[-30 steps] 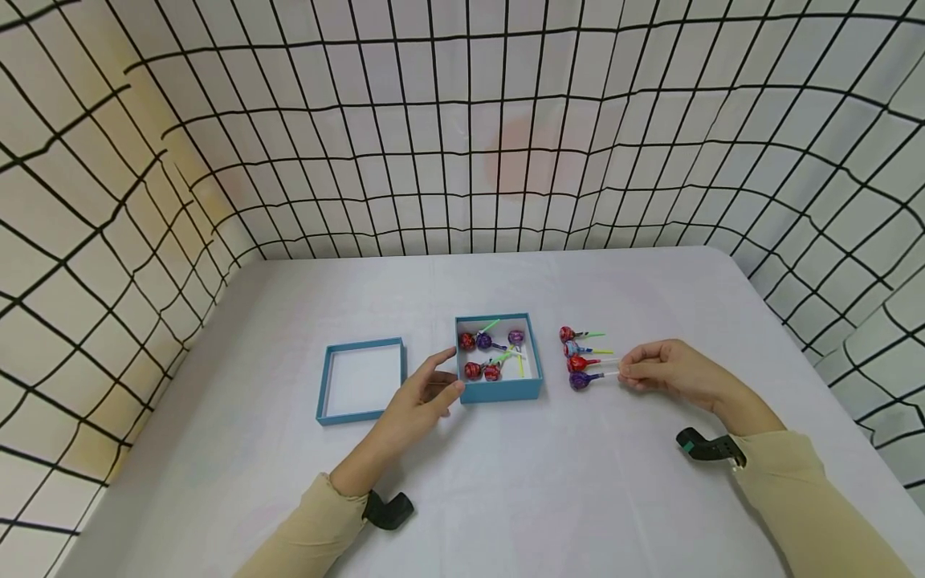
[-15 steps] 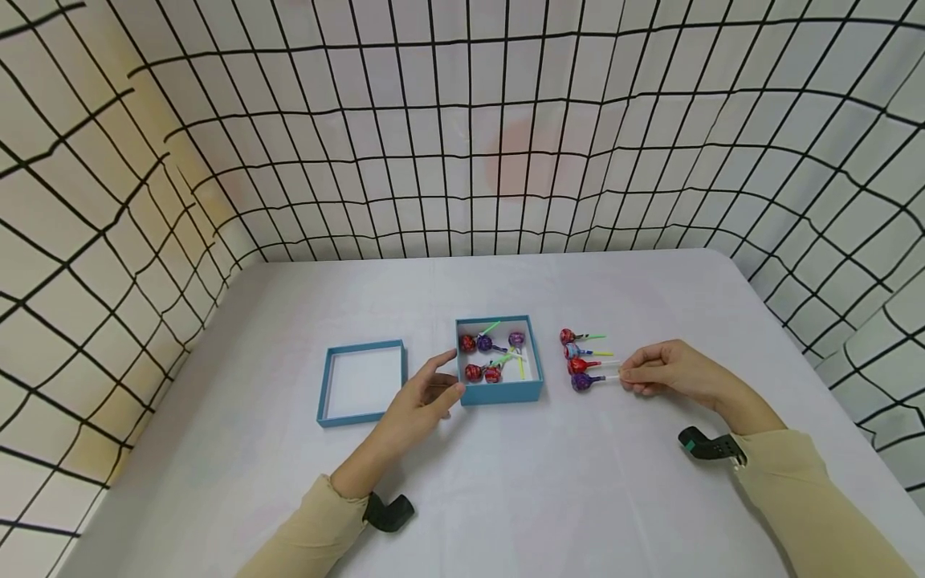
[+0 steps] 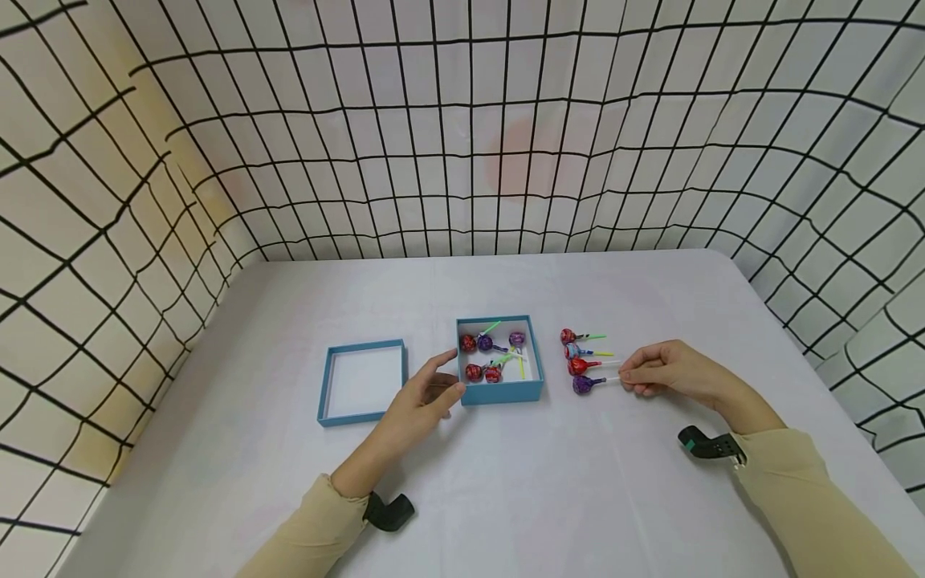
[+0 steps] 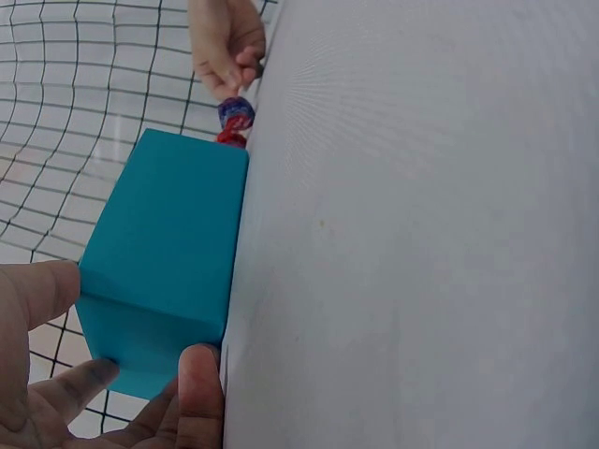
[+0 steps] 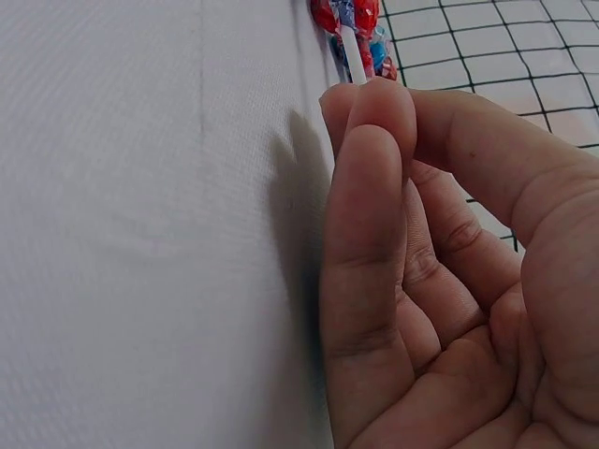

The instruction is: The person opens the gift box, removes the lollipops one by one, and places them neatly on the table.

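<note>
White stick [image 5: 352, 54] is running into the pinch of the right hand [image 3: 675, 373], whose thumb and finger are pressing together around it. It is carrying the dark purple, round, foil-wrapped lollipop [image 3: 582, 385], which is lying at the near end of a row of four. Whether its head is bearing on the cloth or hanging just above it, I cannot tell. A light pinch at the stick's end would probably be serving best here, leaving the head free to settle without rolling, with the stick pointing the same way as its neighbours and the fingertips clearing the next one.

Just beyond, a bright red wrapped lollipop with a white stick [image 3: 577, 366] is sitting close alongside; past it are lying a blue-and-red lollipop with a yellow stick [image 3: 572, 351] and a red lollipop with a green stick [image 3: 567, 335].

On the other side of the row, the open blue rectangular box [image 3: 502, 393] is holding red and purple lollipops [image 3: 485, 342], some of their sticks crossing. The left hand [image 3: 415, 401] is spreading its fingers around the box's left end, touching it rather than clenching. That soft contact should be enough for steadying; pushing harder could be sliding the box towards the row.

Farther left, a shallow blue lid with a white inside [image 3: 348, 419] is resting on the white cloth [image 3: 506, 482]. Behind everything, a black grid [image 3: 471, 105] is crossing the pale backdrop.
</note>
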Available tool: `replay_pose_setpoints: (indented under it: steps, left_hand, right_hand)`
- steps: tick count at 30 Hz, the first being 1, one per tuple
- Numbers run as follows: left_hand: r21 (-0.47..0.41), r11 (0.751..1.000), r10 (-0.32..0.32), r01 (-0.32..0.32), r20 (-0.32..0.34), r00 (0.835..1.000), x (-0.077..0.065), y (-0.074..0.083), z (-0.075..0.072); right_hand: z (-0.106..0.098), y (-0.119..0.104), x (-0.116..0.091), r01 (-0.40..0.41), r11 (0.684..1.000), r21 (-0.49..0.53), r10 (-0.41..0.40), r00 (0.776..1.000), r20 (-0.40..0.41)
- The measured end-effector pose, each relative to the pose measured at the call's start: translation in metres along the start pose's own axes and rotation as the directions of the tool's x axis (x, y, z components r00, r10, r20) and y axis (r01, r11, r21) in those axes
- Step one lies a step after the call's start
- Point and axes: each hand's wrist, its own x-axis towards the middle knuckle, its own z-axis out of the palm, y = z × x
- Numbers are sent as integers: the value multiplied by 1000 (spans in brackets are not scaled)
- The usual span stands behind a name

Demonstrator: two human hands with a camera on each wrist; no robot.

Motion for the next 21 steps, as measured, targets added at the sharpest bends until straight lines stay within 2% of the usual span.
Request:
replay_pose_setpoints:
  steps: [12, 21]
  left_hand:
    - [0, 1000, 10, -10, 10, 1000, 1, -1, 0]
    - [-15, 1000, -6, 6, 13, 1000, 0, -1, -1]
  right_hand:
    - [1, -2, -2, -7, 1000, -17, 7, 1000, -6]
    - [1, -4, -2, -19, 1000, -5, 19, 1000, -7]
